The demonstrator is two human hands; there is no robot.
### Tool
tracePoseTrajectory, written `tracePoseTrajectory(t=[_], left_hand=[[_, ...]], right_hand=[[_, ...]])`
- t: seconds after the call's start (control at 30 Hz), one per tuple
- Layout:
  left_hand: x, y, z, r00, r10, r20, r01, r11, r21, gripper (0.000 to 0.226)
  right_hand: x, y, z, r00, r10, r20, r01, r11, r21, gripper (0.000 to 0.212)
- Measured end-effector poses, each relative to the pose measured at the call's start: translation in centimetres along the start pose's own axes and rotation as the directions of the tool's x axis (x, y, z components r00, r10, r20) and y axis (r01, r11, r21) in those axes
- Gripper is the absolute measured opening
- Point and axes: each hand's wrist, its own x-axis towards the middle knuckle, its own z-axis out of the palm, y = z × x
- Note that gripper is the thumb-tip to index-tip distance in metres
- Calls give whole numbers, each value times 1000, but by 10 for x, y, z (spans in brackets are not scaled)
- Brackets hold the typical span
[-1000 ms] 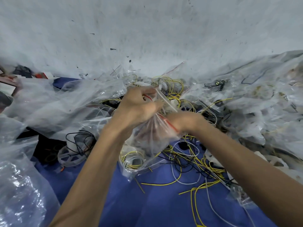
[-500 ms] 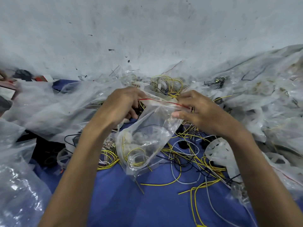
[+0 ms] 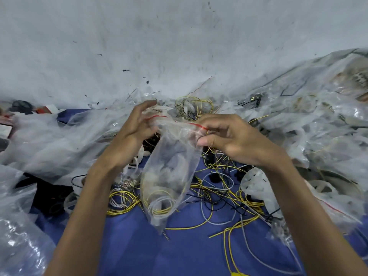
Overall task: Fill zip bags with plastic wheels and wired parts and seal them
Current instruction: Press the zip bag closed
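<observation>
Wall comes first: a scuffed white wall [image 3: 179, 46] closes off the far edge of a blue sheet [image 3: 189, 253]. Whether that sheet covers a bench or the floor cannot be told. Heaps of crumpled clear plastic bags [image 3: 49, 140] bank up along the sheet's left and right edges, likely pushed outward to leave a working gap in the middle. Loose yellow, white and black wires [image 3: 229, 193] sprawl across that gap, within reach of either arm.

Above the middle of the sheet, lifted clear of it, hangs a clear plastic zip bag [image 3: 171, 166] with a red seal strip [image 3: 159, 117] along its mouth. It is held up by the mouth so that its load drops to the bottom, away from the seal. That load is a coil of yellow and white wire [image 3: 159, 205] with a pale shape above it, perhaps a wheel, too blurred to be sure.

The left grip [image 3: 137, 132], a bare hand, curls fingers and thumb round the left end of the mouth. The right grip [image 3: 229, 140] pinches the right end between thumb and forefinger. Held at both ends, the strip runs nearly straight, which I judge is the set-up for pressing it closed. Whether any of it is already sealed cannot be told.
</observation>
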Motion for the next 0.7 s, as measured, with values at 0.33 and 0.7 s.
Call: tracePoseTrajectory(t=[0.33,0.7], left_hand=[[-7,10,-12,999,9,-48,-5,997,72,5],[-4,14,-18,973,-7,-231,-4,999,-45,26]], right_hand=[[-9,1,-18,982,86,-170,-45,972,231,13],[-8,27,-28,892,320,-318,-207,917,342,25]])
